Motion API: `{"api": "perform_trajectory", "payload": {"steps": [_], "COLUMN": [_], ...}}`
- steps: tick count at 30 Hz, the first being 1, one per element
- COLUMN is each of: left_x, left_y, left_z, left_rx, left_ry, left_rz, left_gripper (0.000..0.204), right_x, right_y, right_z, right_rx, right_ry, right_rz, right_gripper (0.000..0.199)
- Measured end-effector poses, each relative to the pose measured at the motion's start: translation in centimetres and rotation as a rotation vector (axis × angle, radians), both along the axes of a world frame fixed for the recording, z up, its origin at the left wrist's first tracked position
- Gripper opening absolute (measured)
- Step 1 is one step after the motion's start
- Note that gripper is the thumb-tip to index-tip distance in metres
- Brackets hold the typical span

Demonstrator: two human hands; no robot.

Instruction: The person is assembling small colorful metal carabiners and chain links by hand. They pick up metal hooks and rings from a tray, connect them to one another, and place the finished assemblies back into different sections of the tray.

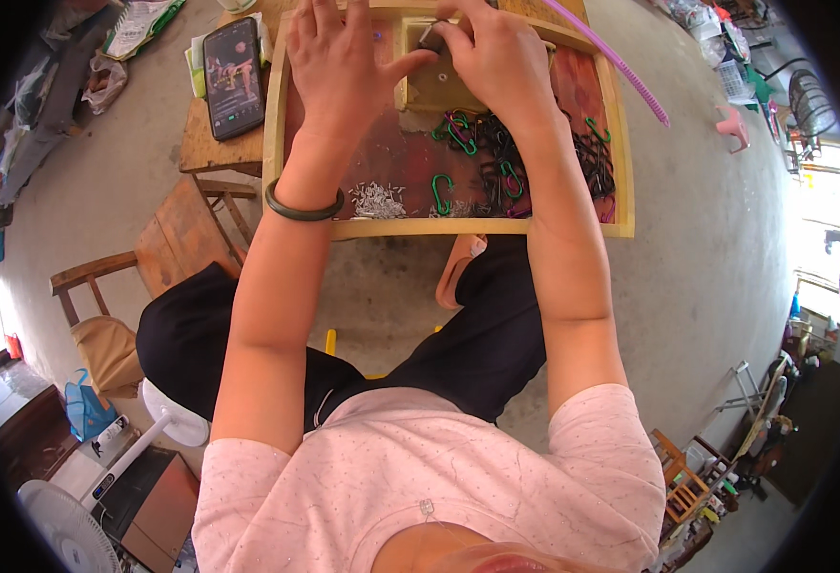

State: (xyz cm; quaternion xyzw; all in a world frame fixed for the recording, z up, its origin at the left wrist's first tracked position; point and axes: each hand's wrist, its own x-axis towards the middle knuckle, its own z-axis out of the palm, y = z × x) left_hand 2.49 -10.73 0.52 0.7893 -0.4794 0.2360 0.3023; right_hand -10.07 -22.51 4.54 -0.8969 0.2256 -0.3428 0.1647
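My left hand is spread over the far left of a wooden-rimmed tray, its thumb stretched toward the right hand. My right hand is closed, thumb and fingertips pinched at a small dark piece over a yellowish block in the tray. What this piece is, I cannot make out. Nearer me lie a pile of black carabiner clips, a green carabiner clip apart from them, and a heap of small silvery pins. My right forearm hides part of the clips.
A phone with a lit screen lies on the wooden table left of the tray. A purple coiled tube crosses the tray's far right corner. At left are a wooden chair and a white fan. A pink stool stands at right.
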Motion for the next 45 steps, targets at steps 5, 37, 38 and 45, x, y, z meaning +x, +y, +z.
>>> {"api": "perform_trajectory", "payload": {"steps": [5,37,38,45], "left_x": [0.6,-1.0,-1.0,-0.8], "left_y": [-0.6,13.7,13.7,13.5], "left_z": [0.4,4.6,4.3,4.1], "left_rx": [-0.322,-0.09,-0.117,-0.161], "left_ry": [-0.182,0.361,0.4,0.455], "left_rz": [-0.144,-0.294,-0.28,-0.318], "left_gripper": [0.032,0.009,0.009,0.008], "right_x": [-2.2,-3.5,-3.1,0.0], "right_y": [-0.5,8.0,8.6,11.1], "right_z": [0.9,-2.4,-2.8,-5.4], "right_rx": [0.57,0.169,0.162,0.289], "right_ry": [0.075,0.369,0.374,0.416], "right_rz": [0.171,0.674,0.674,0.739], "right_gripper": [0.022,0.011,0.011,0.006]}}
